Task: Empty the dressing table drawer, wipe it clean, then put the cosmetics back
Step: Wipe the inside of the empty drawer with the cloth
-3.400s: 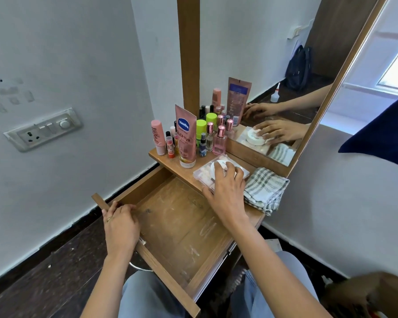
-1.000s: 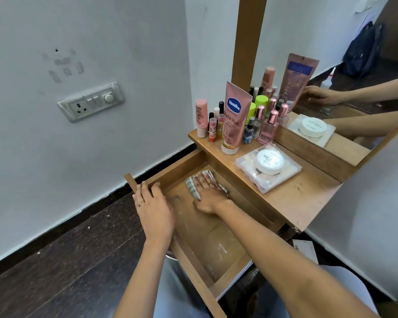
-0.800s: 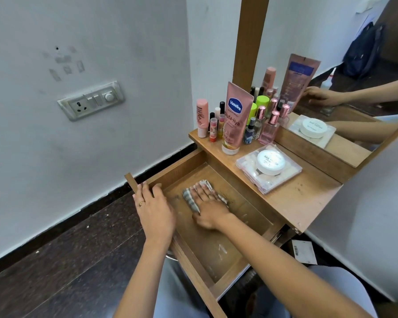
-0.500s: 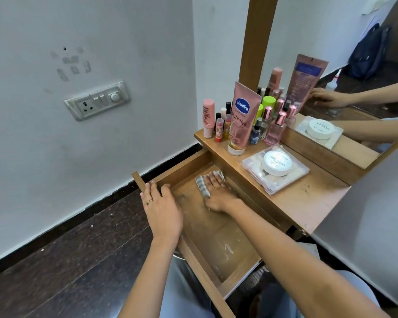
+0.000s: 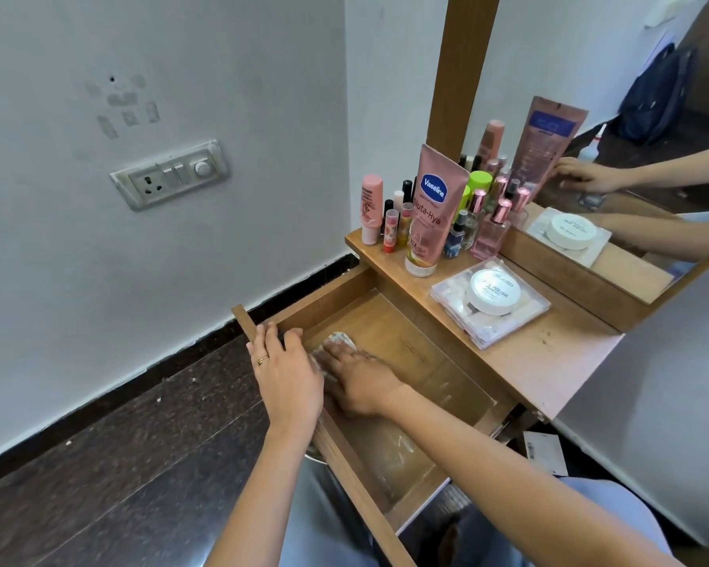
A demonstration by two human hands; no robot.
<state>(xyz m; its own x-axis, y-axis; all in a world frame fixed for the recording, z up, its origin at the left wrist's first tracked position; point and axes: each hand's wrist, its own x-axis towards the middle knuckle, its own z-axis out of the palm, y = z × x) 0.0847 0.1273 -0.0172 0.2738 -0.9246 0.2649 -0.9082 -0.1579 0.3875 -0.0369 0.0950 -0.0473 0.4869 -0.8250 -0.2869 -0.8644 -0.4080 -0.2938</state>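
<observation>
You dragged the cloth [image 5: 338, 339] across the drawer [image 5: 406, 345] to its front-left corner, right hand [image 5: 359, 380] flat on it, left hand [image 5: 287, 374] gripping the front edge; wiping went on, cosmetics [image 5: 428, 214] waited on top

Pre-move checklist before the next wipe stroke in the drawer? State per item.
1. Drawer emptied: ok, only the cloth and a hand are inside.
2. Cloth under control: ok, right hand presses it flat on the bottom.
3. Drawer steadied: ok, left hand holds the front rim.
4. Bottom fully wiped: not ok, whitish marks at the near end.
5. Cosmetics out of the way: ok, standing on the tabletop.
6. Cloth clean enough: cannot tell, mostly hidden.
</observation>
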